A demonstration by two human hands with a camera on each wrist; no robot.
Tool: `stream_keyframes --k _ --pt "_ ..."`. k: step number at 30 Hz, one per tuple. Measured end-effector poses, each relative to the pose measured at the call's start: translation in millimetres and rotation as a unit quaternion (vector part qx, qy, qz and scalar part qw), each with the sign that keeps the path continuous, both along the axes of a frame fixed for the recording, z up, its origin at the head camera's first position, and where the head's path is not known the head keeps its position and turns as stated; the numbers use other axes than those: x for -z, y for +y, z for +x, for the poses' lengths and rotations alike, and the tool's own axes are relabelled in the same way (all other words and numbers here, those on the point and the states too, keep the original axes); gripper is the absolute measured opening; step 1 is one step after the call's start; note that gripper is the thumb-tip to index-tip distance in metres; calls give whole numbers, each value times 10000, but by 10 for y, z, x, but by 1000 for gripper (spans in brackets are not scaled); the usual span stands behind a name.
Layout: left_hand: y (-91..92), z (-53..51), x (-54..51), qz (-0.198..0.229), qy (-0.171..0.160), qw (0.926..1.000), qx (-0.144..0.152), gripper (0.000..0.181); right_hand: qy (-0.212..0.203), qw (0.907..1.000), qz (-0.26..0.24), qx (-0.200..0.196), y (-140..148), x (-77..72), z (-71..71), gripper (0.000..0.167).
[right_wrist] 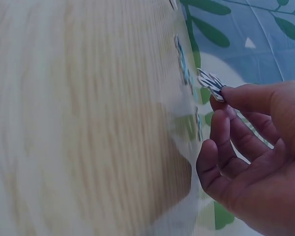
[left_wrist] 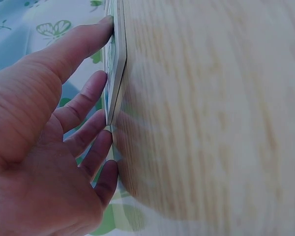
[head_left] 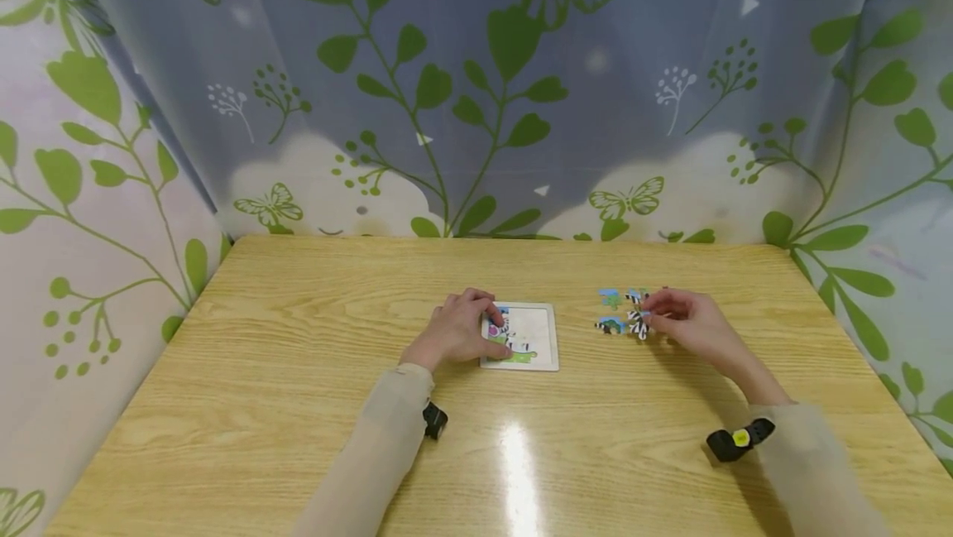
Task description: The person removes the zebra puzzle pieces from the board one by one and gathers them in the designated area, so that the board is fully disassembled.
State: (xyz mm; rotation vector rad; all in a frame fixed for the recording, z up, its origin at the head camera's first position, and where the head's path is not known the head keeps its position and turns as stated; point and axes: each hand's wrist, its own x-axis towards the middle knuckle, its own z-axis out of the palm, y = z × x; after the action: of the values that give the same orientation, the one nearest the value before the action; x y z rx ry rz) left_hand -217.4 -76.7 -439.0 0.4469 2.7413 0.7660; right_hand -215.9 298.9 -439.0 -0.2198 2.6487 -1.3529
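My right hand (head_left: 694, 323) pinches a black-and-white striped jigsaw puzzle piece (right_wrist: 211, 83) between thumb and forefinger, raised off the table in the right wrist view. Loose puzzle pieces with blue, green and striped print, one of them a blue-and-green piece (head_left: 610, 326), lie beside that hand. At the middle of the table, a white-framed puzzle board (head_left: 552, 338) lies flat, its left and lower parts filled with printed pieces. My left hand (head_left: 456, 330) rests on its left side, thumb (left_wrist: 88, 42) and forefinger touching the board. The other left fingertips reach down near the tabletop.
The wood-grain table (head_left: 298, 438) runs back to a blue-and-white curtain (head_left: 462, 107) printed with leaves and butterflies. More of this cloth hangs at both sides. Small black cameras are strapped to both wrists.
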Motion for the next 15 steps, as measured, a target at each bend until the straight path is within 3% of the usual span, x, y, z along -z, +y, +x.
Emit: stream_keyframes --k 15 --pt "2 15 -4 31 -4 10000 11 37 181 9974 676 165 123 25 -16 25"
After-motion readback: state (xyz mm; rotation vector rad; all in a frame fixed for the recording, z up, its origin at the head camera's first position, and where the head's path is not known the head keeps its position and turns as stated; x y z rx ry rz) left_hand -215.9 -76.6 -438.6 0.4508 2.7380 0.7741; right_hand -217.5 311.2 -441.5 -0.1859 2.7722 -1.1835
